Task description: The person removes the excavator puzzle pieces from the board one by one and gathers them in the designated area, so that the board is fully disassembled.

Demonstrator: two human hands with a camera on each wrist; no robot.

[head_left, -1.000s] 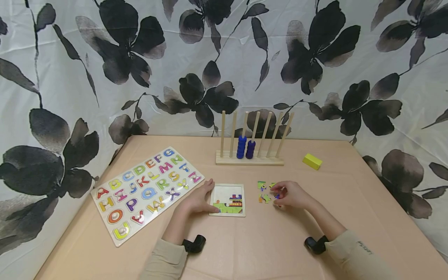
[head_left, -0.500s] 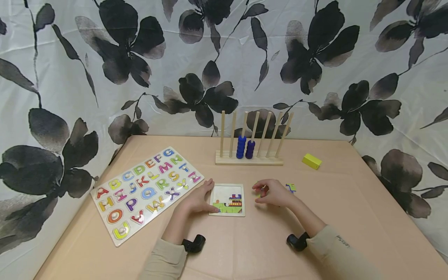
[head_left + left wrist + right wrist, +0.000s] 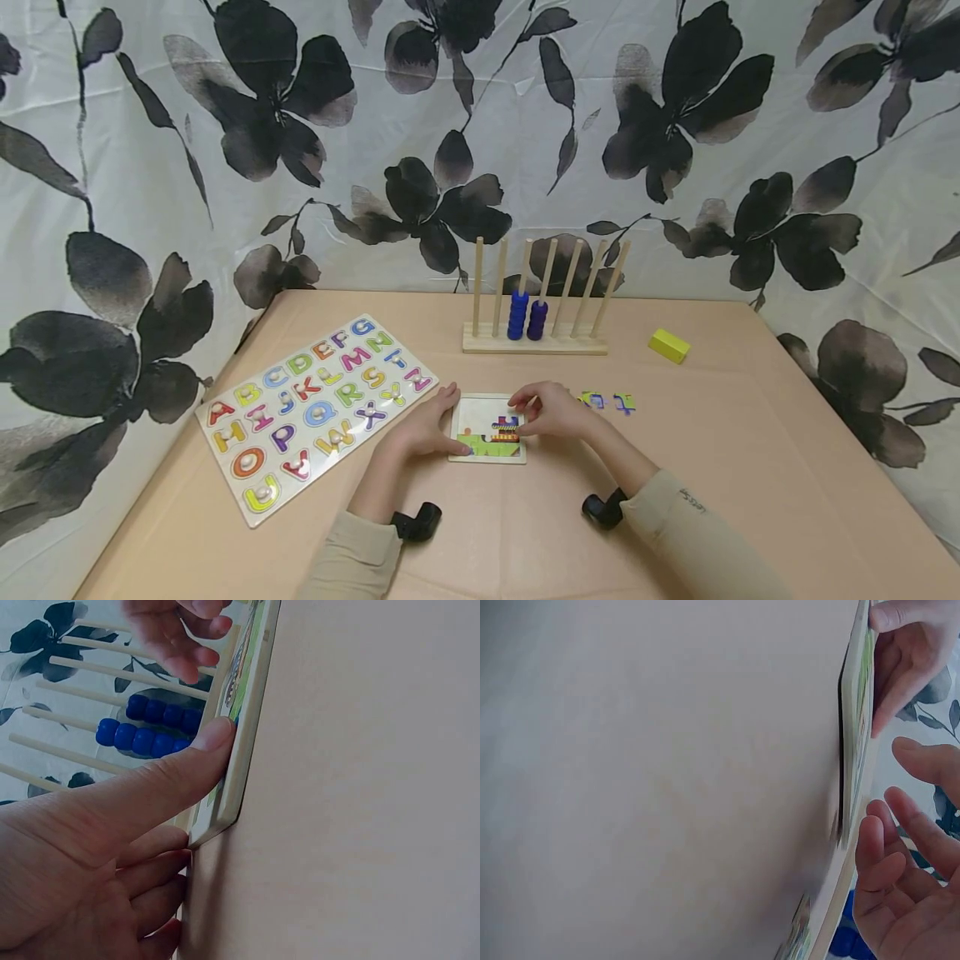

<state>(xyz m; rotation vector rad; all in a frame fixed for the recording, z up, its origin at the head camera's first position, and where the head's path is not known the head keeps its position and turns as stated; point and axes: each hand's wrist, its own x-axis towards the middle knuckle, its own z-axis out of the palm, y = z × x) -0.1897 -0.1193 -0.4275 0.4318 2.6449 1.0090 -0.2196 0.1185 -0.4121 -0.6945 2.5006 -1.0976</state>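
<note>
A small white-framed puzzle board (image 3: 487,461) lies on the table, partly filled with green, red and purple pieces. My left hand (image 3: 420,427) grips its left side. In the left wrist view the left thumb (image 3: 214,739) presses on the frame, with the other fingers bent along the edge. Over the board's right edge hovers my right hand (image 3: 551,410). Its thumb (image 3: 922,759) and fingers are loosely bent and apart in the right wrist view, with no piece visible between them. Loose colourful puzzle pieces (image 3: 624,403) lie just right of that hand, which may cover others.
An alphabet board (image 3: 258,450) with knobbed letters lies at the left. Behind the puzzle stands a wooden peg rack (image 3: 534,346) with blue beads on two pegs. A yellow block (image 3: 669,346) sits at the back right. A floral cloth (image 3: 555,150) hangs behind the table.
My right hand has moved left from the loose pieces to the puzzle board's right edge, uncovering pieces on the right. The left hand stays on the board.
</note>
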